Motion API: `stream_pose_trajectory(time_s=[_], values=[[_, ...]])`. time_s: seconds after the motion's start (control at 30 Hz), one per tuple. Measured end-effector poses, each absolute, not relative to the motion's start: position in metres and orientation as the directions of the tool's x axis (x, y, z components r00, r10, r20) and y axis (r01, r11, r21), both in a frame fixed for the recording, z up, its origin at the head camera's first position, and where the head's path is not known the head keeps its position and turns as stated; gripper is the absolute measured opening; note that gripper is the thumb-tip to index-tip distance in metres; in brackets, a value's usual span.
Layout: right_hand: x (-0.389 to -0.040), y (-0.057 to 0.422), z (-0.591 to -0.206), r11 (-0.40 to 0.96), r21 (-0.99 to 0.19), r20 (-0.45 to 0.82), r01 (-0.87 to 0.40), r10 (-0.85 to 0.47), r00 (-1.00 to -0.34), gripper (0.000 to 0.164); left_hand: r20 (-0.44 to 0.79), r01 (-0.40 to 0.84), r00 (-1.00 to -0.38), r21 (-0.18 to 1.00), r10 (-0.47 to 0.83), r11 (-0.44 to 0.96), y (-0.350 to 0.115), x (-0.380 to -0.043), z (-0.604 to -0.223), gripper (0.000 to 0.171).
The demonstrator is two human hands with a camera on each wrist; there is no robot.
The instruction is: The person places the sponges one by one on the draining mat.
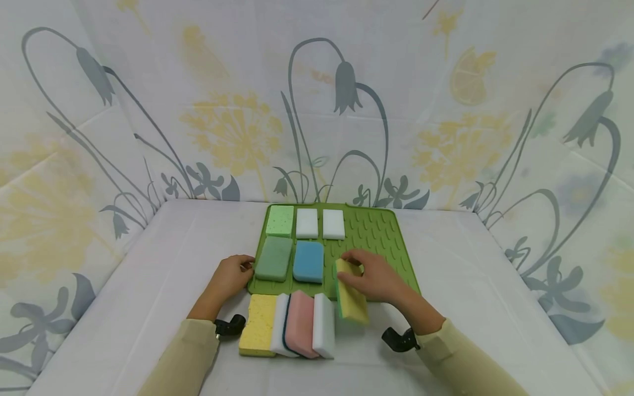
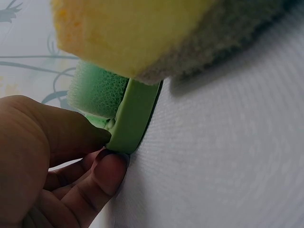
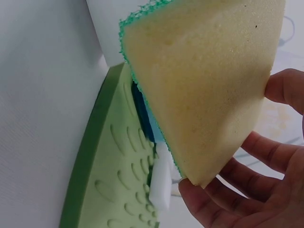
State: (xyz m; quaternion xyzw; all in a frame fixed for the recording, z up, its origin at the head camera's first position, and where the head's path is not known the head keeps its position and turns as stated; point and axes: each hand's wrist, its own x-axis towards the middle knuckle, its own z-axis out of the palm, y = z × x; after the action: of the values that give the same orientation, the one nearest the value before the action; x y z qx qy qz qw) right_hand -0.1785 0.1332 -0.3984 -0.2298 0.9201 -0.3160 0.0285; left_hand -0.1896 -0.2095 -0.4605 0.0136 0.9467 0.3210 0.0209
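Observation:
My right hand [image 1: 373, 275] grips a yellow sponge [image 1: 353, 300] with a green scouring layer, tilted over the front edge of the green mat [image 1: 376, 236]. In the right wrist view the thumb and fingers hold that sponge [image 3: 204, 90] by its edges. At the mat's left front corner is my left hand [image 1: 234, 278]; the left wrist view shows its thumb and fingers pinching the mat's rim [image 2: 135, 116]. On the mat lie a dark green sponge [image 1: 274, 258], a blue sponge [image 1: 309, 262], a light green sponge [image 1: 280, 221] and two white sponges [image 1: 307, 223].
In front of the mat, a yellow sponge [image 1: 258, 324], a pink sponge [image 1: 300, 324] with a dark layer, and white sponges [image 1: 324, 325] lean side by side in a row on the white tablecloth [image 1: 446, 275]. A flowered cloth [image 1: 322, 110] hangs behind.

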Motion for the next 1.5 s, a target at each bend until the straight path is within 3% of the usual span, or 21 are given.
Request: stream_pose_trajectory(time_s=[0.33, 1.5], values=[[-0.196, 0.131, -0.397, 0.73, -0.537, 0.087, -0.423, -0.452, -0.888, 0.039, -0.032, 0.005, -0.999, 0.606, 0.03, 0.796, -0.21, -0.192, -0.464, 0.035], [-0.245, 0.109, -0.41, 0.789, -0.513, -0.014, -0.339, -0.403, -0.915, 0.044, -0.024, 0.005, -0.999, 0.613, 0.025, 0.79, -0.211, -0.192, -0.465, 0.035]])
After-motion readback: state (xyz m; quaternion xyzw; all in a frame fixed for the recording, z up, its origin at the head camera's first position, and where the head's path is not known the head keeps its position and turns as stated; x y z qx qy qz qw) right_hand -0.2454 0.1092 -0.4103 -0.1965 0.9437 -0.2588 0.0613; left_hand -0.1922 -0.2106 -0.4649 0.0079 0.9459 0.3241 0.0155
